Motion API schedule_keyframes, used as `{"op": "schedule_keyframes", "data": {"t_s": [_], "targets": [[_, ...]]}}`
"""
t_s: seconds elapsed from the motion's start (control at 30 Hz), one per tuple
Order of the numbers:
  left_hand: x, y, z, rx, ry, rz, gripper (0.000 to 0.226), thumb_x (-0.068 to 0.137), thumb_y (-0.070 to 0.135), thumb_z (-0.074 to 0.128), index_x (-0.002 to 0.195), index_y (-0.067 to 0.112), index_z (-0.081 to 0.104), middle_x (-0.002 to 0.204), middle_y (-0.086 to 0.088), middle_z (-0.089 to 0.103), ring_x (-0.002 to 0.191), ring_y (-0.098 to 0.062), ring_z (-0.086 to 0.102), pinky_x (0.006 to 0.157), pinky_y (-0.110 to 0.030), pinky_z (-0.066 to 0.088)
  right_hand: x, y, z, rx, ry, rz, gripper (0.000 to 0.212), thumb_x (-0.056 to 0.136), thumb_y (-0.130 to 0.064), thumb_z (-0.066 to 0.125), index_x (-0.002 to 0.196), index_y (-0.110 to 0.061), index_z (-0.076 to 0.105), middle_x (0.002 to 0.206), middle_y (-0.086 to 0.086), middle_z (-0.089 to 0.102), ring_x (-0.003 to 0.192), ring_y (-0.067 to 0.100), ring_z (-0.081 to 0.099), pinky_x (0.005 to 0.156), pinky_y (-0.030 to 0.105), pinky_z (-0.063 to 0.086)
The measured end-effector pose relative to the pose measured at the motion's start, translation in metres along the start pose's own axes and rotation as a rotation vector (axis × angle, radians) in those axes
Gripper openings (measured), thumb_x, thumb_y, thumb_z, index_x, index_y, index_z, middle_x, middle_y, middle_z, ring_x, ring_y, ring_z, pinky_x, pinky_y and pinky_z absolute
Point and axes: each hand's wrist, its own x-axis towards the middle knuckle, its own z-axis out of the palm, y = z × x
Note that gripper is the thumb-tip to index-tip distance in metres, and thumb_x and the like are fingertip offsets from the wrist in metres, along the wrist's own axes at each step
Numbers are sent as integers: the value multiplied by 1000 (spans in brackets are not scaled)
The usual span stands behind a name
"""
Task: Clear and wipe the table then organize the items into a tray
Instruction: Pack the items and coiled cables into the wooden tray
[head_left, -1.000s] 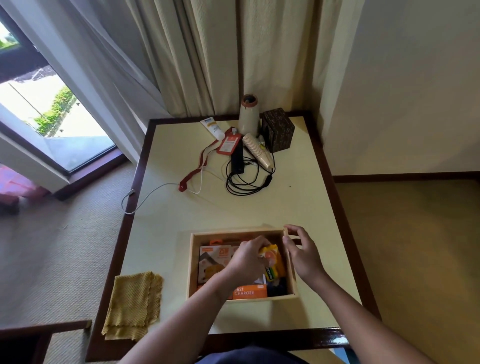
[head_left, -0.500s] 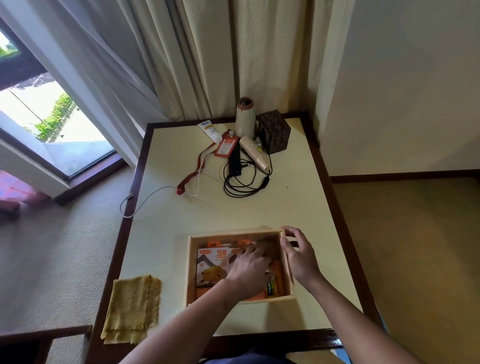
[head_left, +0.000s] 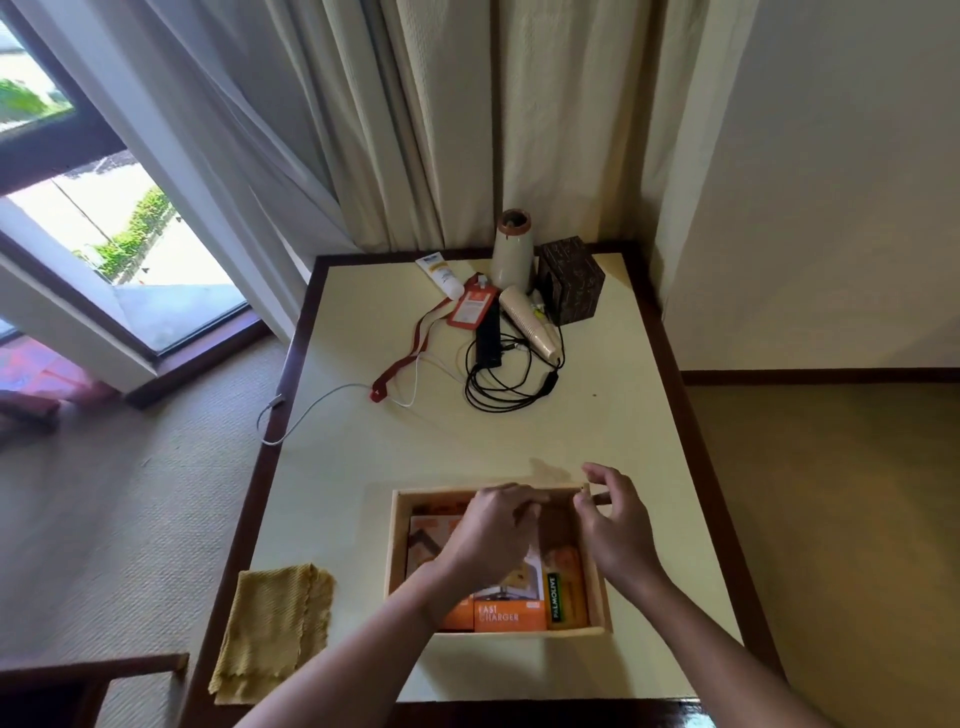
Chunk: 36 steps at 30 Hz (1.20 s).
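Reaching over the tray (head_left: 396, 551), the left hand (head_left: 491, 535) and right hand (head_left: 615, 525) are loosely open, holding nothing; a careless push could shift the boxes (head_left: 511, 616).

daylight from window (head_left: 130, 234) at left, overexposed there; table (head_left: 363, 467) evenly lit, soft shadows beside tray (head_left: 397, 551); wide-angle bending at edges; hands perhaps slightly motion-blurred.
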Motion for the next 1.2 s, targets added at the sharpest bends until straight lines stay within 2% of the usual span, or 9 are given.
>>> {"op": "schedule_keyframes", "data": {"t_s": [0.17, 0.33, 0.43, 0.53, 0.73, 0.83, 0.97, 1.07, 1.2], "targets": [[37, 5, -45, -167, 250, -8, 21, 102, 9, 58, 114, 17, 74, 83, 6, 72, 61, -6, 65, 54, -24, 55, 38, -42, 9, -65, 27, -94, 33, 99, -26, 59, 132, -29, 57, 131, -8, 54, 114, 13, 53, 88, 34, 52], [113, -7, -95, -88, 384, -101, 21, 94, 2, 57, 88, 11, 75, 69, 7, 67, 53, 0, 54, 49, -13, 38, 108, -96, 24, -118, 22, -197, 32, 100, -23, 58, 132, -20, 60, 127, 0, 59, 111, 16, 56, 91, 32, 48], [168, -22, -116, 9, 343, -176, 24, 95, 4, 54, 82, 15, 71, 75, 5, 67, 62, -7, 60, 53, -17, 44, 156, -124, 36, -196, 20, -240, 33, 99, -16, 59, 131, -8, 63, 123, 13, 64, 113, 26, 60, 92, 31, 47], [225, -33, -131, 74, 282, -219, 23, 101, 16, 53, 89, 14, 73, 89, -2, 71, 73, -15, 69, 61, -35, 62, 203, -138, 50, -301, 6, -252, 30, 99, -11, 56, 125, -1, 65, 120, 18, 68, 111, 31, 64, 85, 25, 44], [300, -55, -126, 290, 158, -387, 22, 97, 28, 55, 107, 13, 68, 102, -8, 71, 87, -24, 69, 75, -37, 61, 273, -127, 77, -578, -44, -241, 35, 94, -10, 56, 129, -4, 60, 122, 17, 59, 111, 33, 59, 84, 34, 51], [316, -61, -115, 221, 144, -482, 36, 96, 29, 65, 127, 11, 57, 117, -9, 65, 98, -23, 63, 69, -27, 51, 290, -117, 82, -753, -55, -240, 49, 88, -19, 66, 134, -11, 52, 120, 12, 58, 111, 31, 58, 84, 38, 53], [332, -61, -100, 156, 181, -538, 47, 92, 29, 74, 130, 9, 55, 120, -9, 64, 104, -23, 63, 79, -29, 52, 303, -108, 84, -778, -55, -153, 61, 87, -31, 67, 140, -14, 41, 127, 11, 55, 119, 31, 54, 92, 43, 52], [336, -59, -92, 141, 166, -565, 43, 84, 28, 81, 119, 13, 60, 102, -3, 61, 99, -22, 64, 77, -31, 54, 305, -106, 85, -722, -59, -66, 61, 90, -30, 66, 141, -15, 37, 127, 14, 57, 114, 35, 60, 84, 41, 50], [335, -64, -88, 87, 170, -592, 49, 80, 28, 79, 122, 15, 57, 106, -3, 61, 105, -26, 65, 79, -34, 54, 305, -110, 83, -602, -61, 6, 46, 91, -22, 63, 130, -10, 43, 119, 17, 62, 106, 36, 63, 75, 35, 44]]}}
